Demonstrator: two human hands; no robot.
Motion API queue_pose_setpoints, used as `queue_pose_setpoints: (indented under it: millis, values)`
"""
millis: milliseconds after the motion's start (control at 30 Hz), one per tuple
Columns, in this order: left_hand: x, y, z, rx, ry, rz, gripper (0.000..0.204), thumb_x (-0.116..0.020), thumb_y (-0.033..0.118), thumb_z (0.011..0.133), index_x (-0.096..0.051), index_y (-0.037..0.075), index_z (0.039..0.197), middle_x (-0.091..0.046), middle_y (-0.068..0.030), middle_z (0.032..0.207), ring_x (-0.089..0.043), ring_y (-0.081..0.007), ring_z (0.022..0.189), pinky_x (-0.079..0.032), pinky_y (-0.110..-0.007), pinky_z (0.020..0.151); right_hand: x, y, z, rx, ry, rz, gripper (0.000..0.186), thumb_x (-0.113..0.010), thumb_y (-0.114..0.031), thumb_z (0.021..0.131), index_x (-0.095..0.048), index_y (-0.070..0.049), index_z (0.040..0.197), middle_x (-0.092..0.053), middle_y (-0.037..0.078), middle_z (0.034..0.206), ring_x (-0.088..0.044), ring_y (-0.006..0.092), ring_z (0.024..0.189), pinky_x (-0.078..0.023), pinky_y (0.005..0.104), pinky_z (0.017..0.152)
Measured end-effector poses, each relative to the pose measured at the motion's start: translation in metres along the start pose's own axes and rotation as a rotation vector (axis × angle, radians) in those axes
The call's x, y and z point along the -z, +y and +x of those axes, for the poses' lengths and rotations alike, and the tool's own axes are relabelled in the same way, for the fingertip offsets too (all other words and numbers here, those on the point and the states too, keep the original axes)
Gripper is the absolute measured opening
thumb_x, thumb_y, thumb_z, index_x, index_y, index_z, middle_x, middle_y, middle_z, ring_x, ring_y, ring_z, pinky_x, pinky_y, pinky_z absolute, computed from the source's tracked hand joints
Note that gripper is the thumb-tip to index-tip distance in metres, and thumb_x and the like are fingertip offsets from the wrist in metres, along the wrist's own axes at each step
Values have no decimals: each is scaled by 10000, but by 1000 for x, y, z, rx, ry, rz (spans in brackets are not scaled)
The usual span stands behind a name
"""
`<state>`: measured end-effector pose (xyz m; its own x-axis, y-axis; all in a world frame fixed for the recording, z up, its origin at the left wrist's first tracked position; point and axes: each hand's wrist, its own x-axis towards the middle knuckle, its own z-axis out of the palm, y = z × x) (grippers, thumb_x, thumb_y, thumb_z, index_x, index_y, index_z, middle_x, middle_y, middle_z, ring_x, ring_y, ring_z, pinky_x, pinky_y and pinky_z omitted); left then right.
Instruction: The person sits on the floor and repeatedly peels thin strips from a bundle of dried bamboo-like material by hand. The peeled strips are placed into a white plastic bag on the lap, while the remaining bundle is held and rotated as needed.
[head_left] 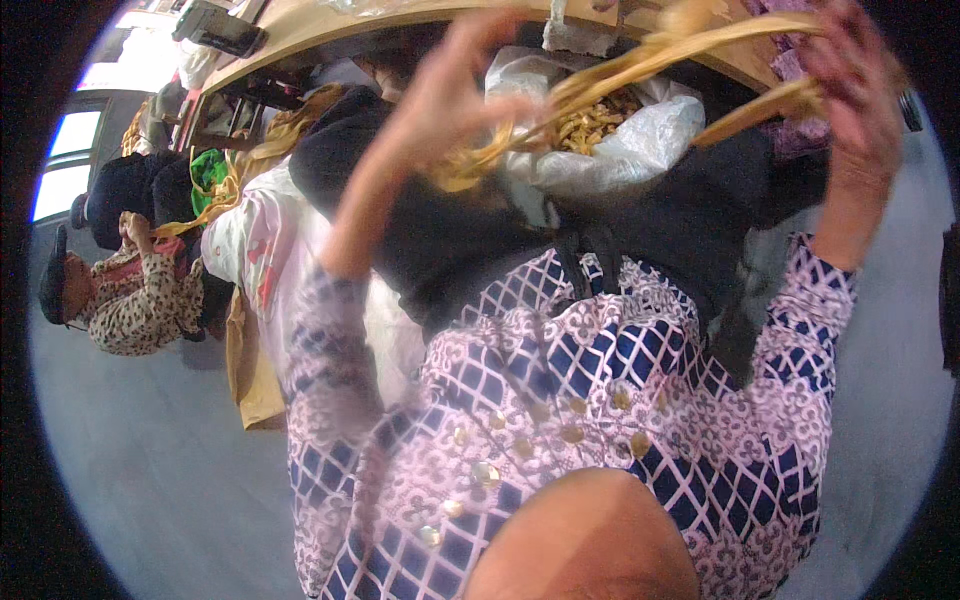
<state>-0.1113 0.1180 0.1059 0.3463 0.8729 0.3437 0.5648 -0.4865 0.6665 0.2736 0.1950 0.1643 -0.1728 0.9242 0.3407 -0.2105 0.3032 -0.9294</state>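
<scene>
Yellow strips [720,38] spanning the space between two raised hands

In the head view, the strips are looking long, narrow and flat, with a soft sheen. They are running in a slack band from beside the left hand [450,100] up to the right hand [850,85], one length slanting back below the others. Parts are blurring, so their edges are hard to make out. The right hand is curling its fingers around the far end. The left hand is spreading its blurred fingers near the other end; whether it is gripping the strips, I cannot tell.

Below the band, a white bag [660,135] is sitting open by the lap, holding a pile of yellow pieces [590,125]. The strips and the left hand are partly covering it. Behind, the curved edge of a worktop [330,30] is showing, with a black device [220,28] lying on it. Purple cloth [790,90] is bunching beside the right hand. At the left, a co-worker [140,290] is sitting, holding another yellow strip, while white printed cloth [255,235] is lying between the two people.
</scene>
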Motion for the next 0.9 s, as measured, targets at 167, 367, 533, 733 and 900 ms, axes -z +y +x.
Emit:
queue_pose_setpoints:
  millis: [167,367,533,733,900]
  values:
    - [-81,-54,-53,122,113,189,960,-820,269,534,-296,85,1317,-362,-175,1288,-380,-330,1179,-359,-399,959,64,1,5,186,148,-402,399,-481,-160,880,-410,-71,1262,-448,112,1255,-524,166,1001,-434,325,865]
    - [-117,-100,-61,265,68,-40,879,-818,285,553,-359,102,1280,-444,-192,1206,-448,-346,1118,-392,-400,919,28,59,-34,-7,21,-546,382,-487,-167,876,-422,-67,1239,-457,112,1223,-528,162,979,-436,320,845]
    - [-119,-101,-36,126,201,190,875,-813,303,556,-362,110,1281,-456,-186,1191,-447,-328,1122,-397,-392,923,-34,115,-67,-192,-224,-562,369,-493,-172,873,-432,-63,1220,-465,111,1197,-531,159,960,-437,315,829]
    - [-157,-100,-33,176,-297,-275,786,-771,309,618,-394,99,1275,-542,-138,1133,-513,-237,1061,-392,-346,926,-60,151,-97,-340,-328,-523,353,-499,-179,869,-444,-59,1196,-474,110,1166,-535,156,938,-439,310,809]
    - [-146,-123,-81,288,-554,-114,349,-671,271,736,-609,101,1035,-636,-110,900,-600,-202,786,-473,-339,723,-76,160,-99,-305,-402,-522,340,-504,-184,865,-454,-56,1177,-482,109,1140,-539,152,920,-441,305,793]
